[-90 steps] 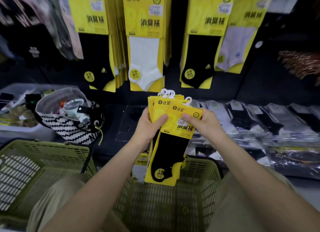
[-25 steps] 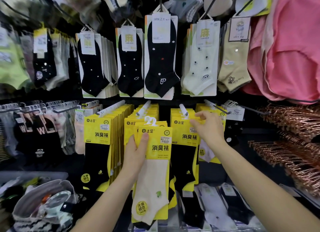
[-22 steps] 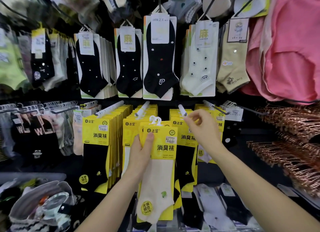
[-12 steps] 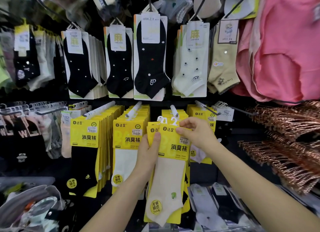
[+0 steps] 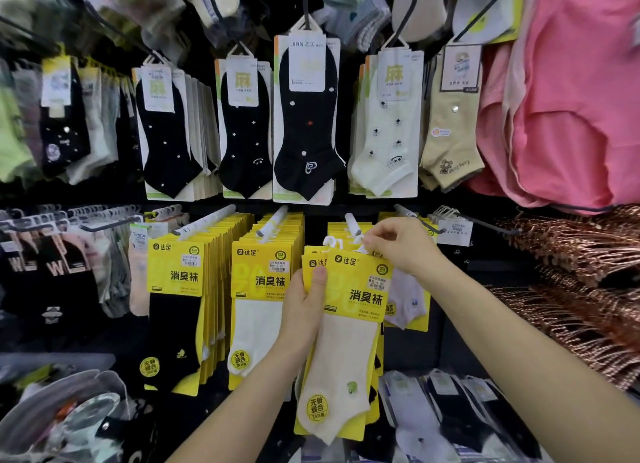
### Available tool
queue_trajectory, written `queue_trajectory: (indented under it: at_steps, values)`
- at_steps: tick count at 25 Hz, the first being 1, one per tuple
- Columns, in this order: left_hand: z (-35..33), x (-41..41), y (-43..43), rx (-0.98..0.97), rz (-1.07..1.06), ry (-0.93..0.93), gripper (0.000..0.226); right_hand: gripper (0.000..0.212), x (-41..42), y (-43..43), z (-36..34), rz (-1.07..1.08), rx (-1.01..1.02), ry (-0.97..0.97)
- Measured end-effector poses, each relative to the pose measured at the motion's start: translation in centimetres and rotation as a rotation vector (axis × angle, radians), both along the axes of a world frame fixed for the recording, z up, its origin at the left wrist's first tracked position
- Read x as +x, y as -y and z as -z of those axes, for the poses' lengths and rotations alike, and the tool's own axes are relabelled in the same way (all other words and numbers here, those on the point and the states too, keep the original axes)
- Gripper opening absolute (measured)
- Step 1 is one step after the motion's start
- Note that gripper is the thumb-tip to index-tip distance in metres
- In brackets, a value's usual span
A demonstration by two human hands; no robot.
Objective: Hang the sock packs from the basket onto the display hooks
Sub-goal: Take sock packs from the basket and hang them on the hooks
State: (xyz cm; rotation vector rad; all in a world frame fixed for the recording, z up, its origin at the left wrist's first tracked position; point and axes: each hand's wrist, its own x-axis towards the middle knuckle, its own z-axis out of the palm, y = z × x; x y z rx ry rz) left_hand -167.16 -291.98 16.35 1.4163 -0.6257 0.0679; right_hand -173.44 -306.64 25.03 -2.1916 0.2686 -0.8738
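Your left hand (image 5: 304, 307) grips a small stack of yellow sock packs (image 5: 346, 324) in front of the display wall, thumb pressed across the front card and fingers wrapped behind. The front pack shows a cream ankle sock under a yellow header card. Your right hand (image 5: 398, 248) is at the top of that front pack, fingertips pinched narrow on its white plastic hanger (image 5: 360, 246), right at the tip of the third display hook (image 5: 351, 225) from the left in the lower row. It is hard to tell whether the hanger is on the hook or just touching its end.

Along that lower row, a hook on the left carries a thick bunch of yellow packs with black socks (image 5: 180, 307), and the next hook carries yellow packs with white socks (image 5: 259, 300), just beside your left hand. Behind your right wrist hangs a yellow pack with a pale sock (image 5: 408, 303).

The upper row holds black dotted socks (image 5: 304, 116) and pale ones on white cards. Pink garments (image 5: 571, 99) fill the upper right corner of the wall, with copper-coloured hangers (image 5: 581, 272) below them. A striped bag (image 5: 69, 421) sits at the lower left.
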Motion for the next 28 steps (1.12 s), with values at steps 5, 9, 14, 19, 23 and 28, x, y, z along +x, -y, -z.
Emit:
queue_trajectory:
  at_steps: [5, 9, 14, 19, 23, 28]
  values:
    - [0.9, 1.3, -2.4, 0.002, -0.161, -0.045, 0.062, 0.012, 1.2, 0.7, -0.9, 0.091, 0.061, 0.011]
    - [1.6, 2.4, -5.3, -0.036, -0.235, -0.033, 0.041, 0.015, 2.5, 0.7, -0.6, 0.103, 0.068, -0.006]
    - [1.8, 3.1, -7.0, -0.057, -0.234, -0.044, 0.019, 0.013, 3.0, 1.1, -0.1, 0.114, 0.058, -0.049]
    - [1.6, 1.7, -5.5, 0.009, -0.167, 0.011, 0.038, 0.013, 1.1, -0.9, 0.3, 0.118, -0.027, 0.224]
    - [1.1, 0.0, -3.2, 0.036, -0.070, 0.079, 0.009, 0.033, 0.1, -4.1, 1.9, -0.032, -0.160, -0.005]
    - [0.6, -1.4, -1.3, -0.050, -0.019, 0.042, 0.009, 0.045, -0.4, -2.6, 2.1, 0.009, 0.017, -0.019]
